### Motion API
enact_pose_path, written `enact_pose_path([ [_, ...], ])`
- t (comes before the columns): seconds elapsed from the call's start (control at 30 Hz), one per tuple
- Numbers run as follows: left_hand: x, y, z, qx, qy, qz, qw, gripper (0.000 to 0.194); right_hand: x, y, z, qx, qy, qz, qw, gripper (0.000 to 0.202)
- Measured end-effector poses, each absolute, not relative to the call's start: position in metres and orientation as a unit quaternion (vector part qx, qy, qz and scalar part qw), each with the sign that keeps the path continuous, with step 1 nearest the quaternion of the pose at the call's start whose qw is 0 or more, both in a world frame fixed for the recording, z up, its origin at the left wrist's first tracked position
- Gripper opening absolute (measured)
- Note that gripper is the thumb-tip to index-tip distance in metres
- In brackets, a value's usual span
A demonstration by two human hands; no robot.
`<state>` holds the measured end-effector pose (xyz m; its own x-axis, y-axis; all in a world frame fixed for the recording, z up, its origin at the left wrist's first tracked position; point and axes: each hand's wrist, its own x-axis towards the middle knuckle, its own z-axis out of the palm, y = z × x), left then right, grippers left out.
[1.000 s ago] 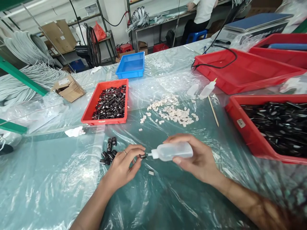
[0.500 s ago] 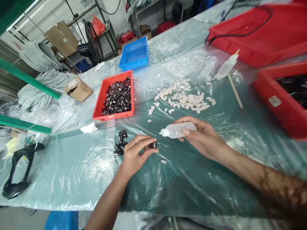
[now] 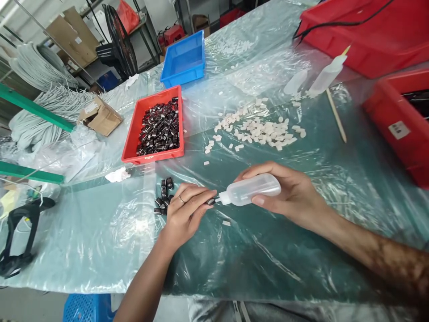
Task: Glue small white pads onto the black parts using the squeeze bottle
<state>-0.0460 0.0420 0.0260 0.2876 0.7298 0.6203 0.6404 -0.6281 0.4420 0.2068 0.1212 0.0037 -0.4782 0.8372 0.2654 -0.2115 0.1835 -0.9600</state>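
Between the fingertips of my left hand (image 3: 187, 210) is a small black part (image 3: 210, 201). My right hand (image 3: 284, 192) is closed around a translucent squeeze bottle (image 3: 253, 188), tilted nearly flat, its nozzle touching or almost touching the black part. Several more black parts (image 3: 164, 190) lie just left of my left hand. One white piece (image 3: 226, 223) rests on the plastic-covered table (image 3: 214, 264) below the bottle. Beyond my hands spreads a pile of small white pieces (image 3: 264, 129).
A red tray (image 3: 182, 134) full of black parts and a blue tray (image 3: 183, 60) stand farther back. On the right are red bins (image 3: 385, 129), a wooden stick (image 3: 336, 115) and another bottle (image 3: 326, 78). A black frame-like object (image 3: 31, 232) lies far left.
The bottle has come left and its nozzle now meets the black part. My left fingers have closed more tightly around that part. The view has shifted slightly.
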Motion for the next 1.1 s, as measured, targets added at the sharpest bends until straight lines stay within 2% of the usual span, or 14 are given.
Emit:
enact_pose_path([
  [0.13,-0.046,0.042,0.027,0.807,0.428,0.405,0.04,0.03,0.209,0.118,0.016,-0.237,-0.694,0.498,0.464,0.03],
  [0.4,-0.043,0.042,0.027,0.823,0.424,0.378,0.009,0.026,0.215,0.101,0.034,-0.172,-0.832,0.216,0.481,0.05],
  [0.53,-0.043,0.043,0.026,0.825,0.422,0.376,0.015,0.023,0.213,0.095,0.037,-0.165,-0.845,0.176,0.478,0.055],
  [0.63,-0.043,0.043,0.025,0.821,0.417,0.388,0.028,0.025,0.213,0.095,0.037,-0.196,-0.817,0.231,0.491,0.051],
  [0.83,-0.044,0.039,0.026,0.805,0.45,0.384,0.049,0.021,0.216,0.114,0.025,-0.287,-0.657,0.497,0.489,0.023],
  [0.97,-0.045,0.036,0.022,0.784,0.483,0.367,0.133,0.021,0.209,0.128,0.016,-0.271,-0.535,0.658,0.456,0.027],
  [1.03,-0.044,0.034,0.019,0.767,0.509,0.353,0.166,0.024,0.204,0.13,0.015,-0.269,-0.505,0.684,0.453,0.029],
  [1.1,-0.045,0.033,0.014,0.753,0.535,0.351,0.156,0.033,0.201,0.13,0.019,-0.274,-0.485,0.692,0.458,0.031],
])
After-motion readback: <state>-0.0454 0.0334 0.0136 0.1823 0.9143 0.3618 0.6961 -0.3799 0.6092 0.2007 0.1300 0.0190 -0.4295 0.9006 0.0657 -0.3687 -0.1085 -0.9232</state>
